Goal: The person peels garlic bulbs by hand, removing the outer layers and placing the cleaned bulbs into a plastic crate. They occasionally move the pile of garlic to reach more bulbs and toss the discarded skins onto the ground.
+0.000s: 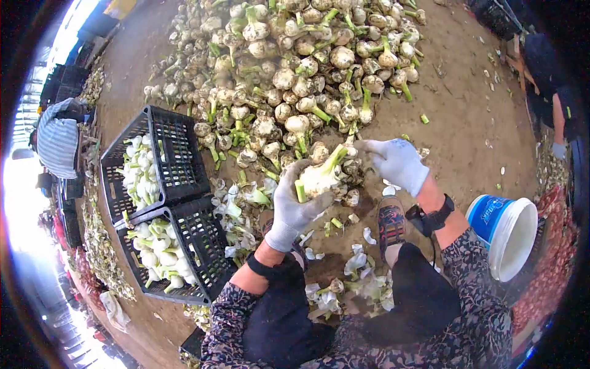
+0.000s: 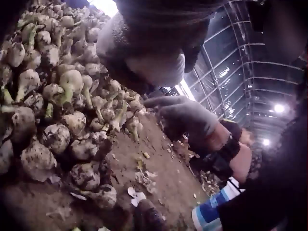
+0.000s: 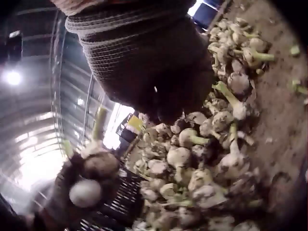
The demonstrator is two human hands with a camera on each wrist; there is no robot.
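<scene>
My left hand (image 1: 296, 206), in a pale work glove, grips garlic bulbs (image 1: 319, 179) with thick green stem stubs. In the right wrist view, a brownish bulb (image 3: 101, 164) and a smooth white bulb (image 3: 85, 193) show in that hand. My right hand (image 1: 399, 165), gloved too, is held out over the near edge of the garlic pile (image 1: 264, 126). Its fingers stretch toward the left, with nothing seen in them in the left wrist view. The bulbs in the pile are dirt-streaked, many with cut stems.
Two black crates (image 1: 178, 154) of cleaned white garlic stand at my left. A blue and white bucket (image 1: 515, 240) lies tipped at my right. Peeled skins (image 1: 369, 283) litter the ground between my feet. Another person (image 1: 58, 138) in a striped top is at far left.
</scene>
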